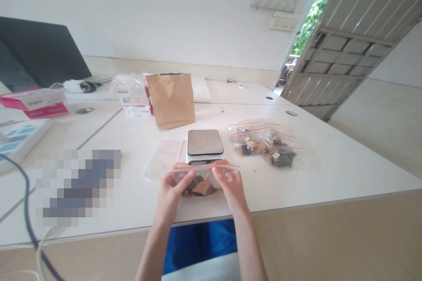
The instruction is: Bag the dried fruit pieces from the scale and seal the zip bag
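Both hands grip the top of a clear zip-lock bag point(201, 188) that has brown and dark dried pieces in it. My left hand point(172, 185) pinches the left part of the red-lined seal, thumb on the near side. Toward the seal's right end, my right hand point(232, 183) pinches it in the same way. Just beyond the bag stands a kitchen scale point(205, 142) with a bare metal plate; its display is partly covered by the bag's top edge. Left of the scale lies a flat, clear zip-lock bag point(160, 158).
Several filled zip-lock bags point(260, 142) lie in a pile right of the scale. A brown paper bag point(172, 101) stands behind it, beside plastic-wrapped boxes point(132, 96). At left are a blurred-out patch point(82, 184), a dark cable point(28, 210) and a monitor point(42, 52).
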`<state>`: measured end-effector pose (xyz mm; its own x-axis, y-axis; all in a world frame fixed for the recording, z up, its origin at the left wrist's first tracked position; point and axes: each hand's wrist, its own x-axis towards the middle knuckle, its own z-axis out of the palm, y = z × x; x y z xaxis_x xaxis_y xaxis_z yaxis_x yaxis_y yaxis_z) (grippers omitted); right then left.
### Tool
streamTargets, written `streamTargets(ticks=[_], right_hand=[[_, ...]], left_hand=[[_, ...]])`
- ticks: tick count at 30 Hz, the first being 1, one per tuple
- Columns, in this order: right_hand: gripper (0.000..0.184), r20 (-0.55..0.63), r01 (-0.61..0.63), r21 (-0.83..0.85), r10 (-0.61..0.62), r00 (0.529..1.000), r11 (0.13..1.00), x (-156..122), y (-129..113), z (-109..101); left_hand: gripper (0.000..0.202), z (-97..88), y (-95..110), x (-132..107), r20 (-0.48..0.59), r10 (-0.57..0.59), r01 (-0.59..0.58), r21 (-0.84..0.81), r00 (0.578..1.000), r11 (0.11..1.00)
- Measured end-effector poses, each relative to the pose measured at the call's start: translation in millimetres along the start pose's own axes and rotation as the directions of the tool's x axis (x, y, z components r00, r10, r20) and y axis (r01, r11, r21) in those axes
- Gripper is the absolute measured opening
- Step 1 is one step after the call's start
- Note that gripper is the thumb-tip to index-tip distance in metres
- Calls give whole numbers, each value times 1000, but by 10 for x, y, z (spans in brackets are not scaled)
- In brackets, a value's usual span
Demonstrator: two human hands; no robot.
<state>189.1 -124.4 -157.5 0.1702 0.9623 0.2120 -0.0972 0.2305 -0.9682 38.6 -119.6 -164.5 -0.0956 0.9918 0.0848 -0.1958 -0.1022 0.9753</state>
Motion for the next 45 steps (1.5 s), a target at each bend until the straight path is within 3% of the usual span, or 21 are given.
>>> streamTargets(ticks=[5,13,17,23,29,33,38,42,45], right_hand=[[26,123,-43,15,41,992,999,-14,-39,5],[16,53,36,-60,-32,998,998,-25,-82,53],[13,20,84,-72,-82,996,994,-21,-51,68],[13,-14,159,-97,-161,987,983,-26,-20,132],[15,109,91,-29,-88,990,995,-49,-84,135],[13,61,108,16,-109,992,994,-38,-78,151],[12,56,112,8,-112,992,994,-14,-54,137],[12,83,100,-3,-99,992,995,-18,-48,123],[11,28,127,6,-127,992,992,-32,-4,171]], left_hand=[[23,5,-21,10,8,-19,19,-33,1000,999],[25,-1,31,6,49,-84,86,-41,995,995],[26,25,36,-11,68,-57,55,32,996,998],[26,55,29,-7,-14,50,-46,190,999,981],[24,49,7,-6,-38,119,-109,196,992,975],[21,48,-1,-22,23,178,-179,201,984,963],[21,48,-16,-17,74,144,-157,200,987,967],[24,42,-35,-30,25,134,-136,209,991,968],[26,42,-57,-51,-37,147,-135,219,989,966]])
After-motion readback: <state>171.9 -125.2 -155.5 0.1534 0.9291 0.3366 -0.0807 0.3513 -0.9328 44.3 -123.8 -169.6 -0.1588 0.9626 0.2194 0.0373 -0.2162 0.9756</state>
